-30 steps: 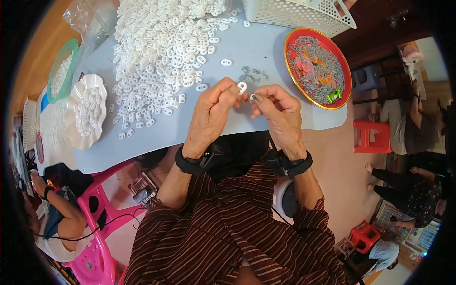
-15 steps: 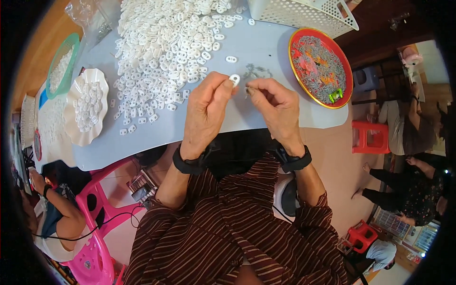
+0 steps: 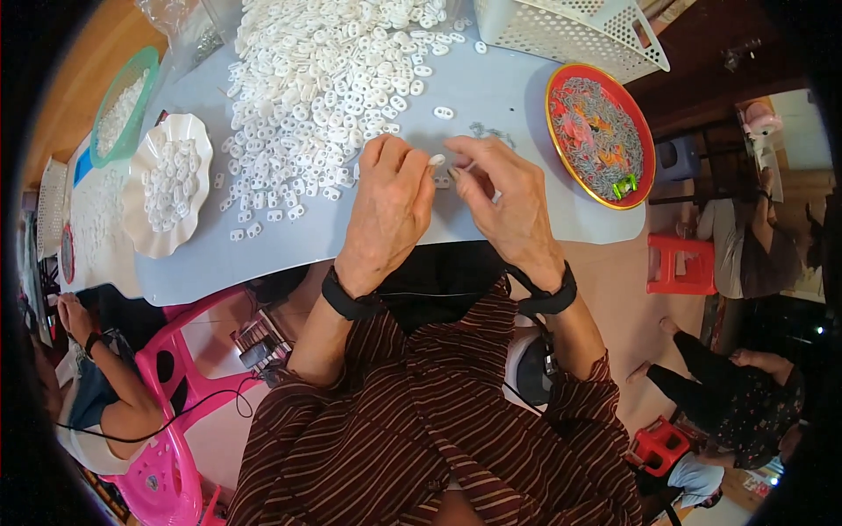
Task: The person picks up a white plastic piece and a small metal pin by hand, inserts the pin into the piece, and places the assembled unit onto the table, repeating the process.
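White plastic piece [image 3: 436, 160], small and oval, sits between the fingertips of the left hand [image 3: 386, 206], which pinch it just above the pale blue table [image 3: 517, 92], probably so that its holes face the other hand. Close beside these fingers, the right hand [image 3: 509, 197] brings its thumb and first finger together on something very thin and light [image 3: 467, 167], maybe a small pin or wire; it is too small to tell. The two sets of fingertips almost touch, so the work happens in the little gap between them. Beyond the left fingers, and a bit to the left, lies a big heap of the same white pieces [image 3: 324, 79], near enough to take a new one with a short reach. Farther left of that hand stands a white scalloped plate [image 3: 145, 232] with some pieces on it, and a green bowl [image 3: 112, 131] beyond it. Beyond the right fingers, to the right, a red round tray [image 3: 645, 153] holds small grey metal parts, and a white perforated basket [image 3: 570, 26] stands behind it. Both wrists carry black bands.
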Demonstrator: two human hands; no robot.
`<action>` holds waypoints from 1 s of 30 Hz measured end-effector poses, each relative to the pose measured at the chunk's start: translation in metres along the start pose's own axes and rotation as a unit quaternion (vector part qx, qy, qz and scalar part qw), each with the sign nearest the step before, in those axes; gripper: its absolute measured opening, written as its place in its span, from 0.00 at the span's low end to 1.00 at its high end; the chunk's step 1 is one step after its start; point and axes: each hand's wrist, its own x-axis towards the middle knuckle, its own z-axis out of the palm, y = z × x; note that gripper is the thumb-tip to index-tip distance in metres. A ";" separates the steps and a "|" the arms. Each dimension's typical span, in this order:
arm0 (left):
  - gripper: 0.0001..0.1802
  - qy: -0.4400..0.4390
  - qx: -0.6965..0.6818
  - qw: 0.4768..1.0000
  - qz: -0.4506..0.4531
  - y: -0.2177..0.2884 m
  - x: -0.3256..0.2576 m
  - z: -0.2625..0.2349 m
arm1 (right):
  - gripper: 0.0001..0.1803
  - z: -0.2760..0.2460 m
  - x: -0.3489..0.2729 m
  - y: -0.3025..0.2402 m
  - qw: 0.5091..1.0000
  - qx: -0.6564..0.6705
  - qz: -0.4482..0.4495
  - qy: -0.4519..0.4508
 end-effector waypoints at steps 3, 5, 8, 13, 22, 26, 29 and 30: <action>0.04 -0.006 0.014 1.000 0.022 0.001 0.000 0.001 | 0.13 0.000 0.005 0.003 0.998 -0.019 -0.051 -0.019; 0.04 -0.010 0.016 0.999 0.026 0.001 -0.001 0.000 | 0.13 -0.001 0.008 0.006 0.995 -0.043 -0.086 -0.028; 0.04 -0.028 -0.017 0.999 0.013 0.000 -0.001 -0.002 | 0.11 -0.005 0.013 0.008 0.992 -0.075 -0.087 -0.052; 0.05 -0.030 -0.049 0.998 0.015 -0.004 -0.001 0.000 | 0.08 -0.013 0.023 0.013 0.988 -0.024 -0.058 -0.139; 0.11 0.029 -0.061 0.997 -0.031 -0.001 -0.003 -0.006 | 0.07 -0.029 0.066 0.031 0.992 -0.107 -0.045 0.041; 0.08 0.028 -0.063 0.997 -0.039 0.003 -0.002 -0.007 | 0.09 -0.027 0.075 0.057 0.954 -0.285 -0.088 -0.009; 0.08 0.014 -0.059 0.997 -0.049 0.003 -0.003 -0.008 | 0.09 -0.030 0.079 0.052 0.946 -0.312 -0.086 -0.035; 0.08 0.017 -0.054 0.997 -0.043 0.002 -0.003 -0.008 | 0.09 -0.030 0.080 0.049 0.950 -0.294 -0.102 -0.001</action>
